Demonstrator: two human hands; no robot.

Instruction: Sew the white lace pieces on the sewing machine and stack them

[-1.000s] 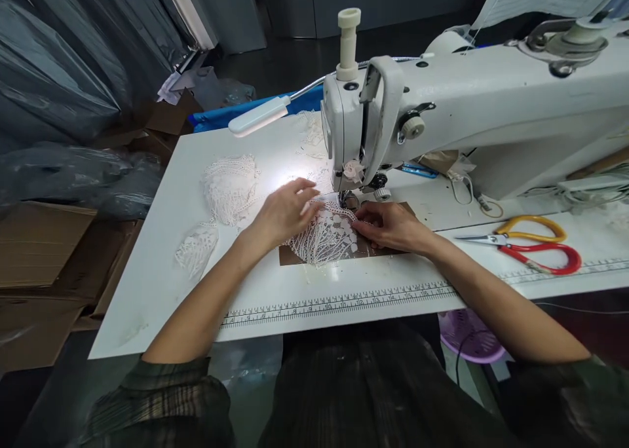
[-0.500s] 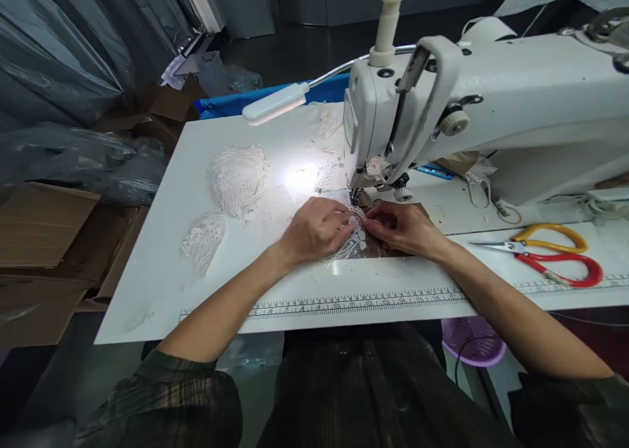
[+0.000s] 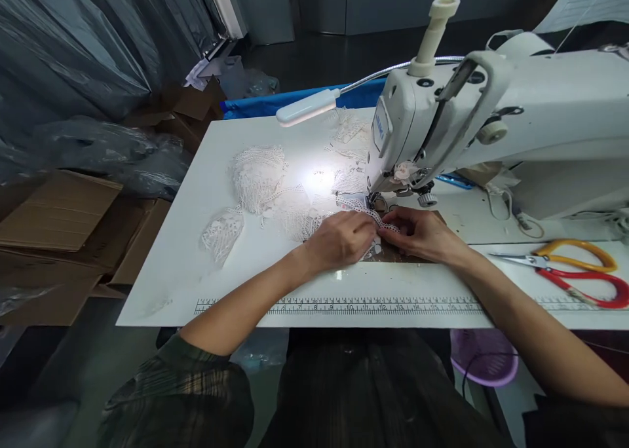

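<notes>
My left hand point(image 3: 343, 240) is closed on the white lace trim point(image 3: 360, 207) just in front of the sewing machine's presser foot point(image 3: 372, 199). Across from it my right hand point(image 3: 415, 233) pinches the same lace between thumb and fingers. The strip runs from under the foot down between both hands, over a brown patch point(image 3: 400, 255) on the table. The white sewing machine point(image 3: 452, 127) stands behind my hands. Left of the needle, more lace pieces point(image 3: 259, 178) lie bunched and joined in a chain, with a small bunch point(image 3: 222, 233) at the near end.
Scissors point(image 3: 565, 268) with yellow and red handles lie right of my forearm. A lamp point(image 3: 308, 107) lights the cloth. A printed ruler point(image 3: 344, 307) runs along the front edge. Cardboard boxes point(image 3: 69, 219) stand left of the table, and a purple basket point(image 3: 484, 359) is below it.
The view has shifted, so the table and machine sit differently in the picture. My left hand has come nearer my right hand and curled more over the lace; my right hand still pinches it.
</notes>
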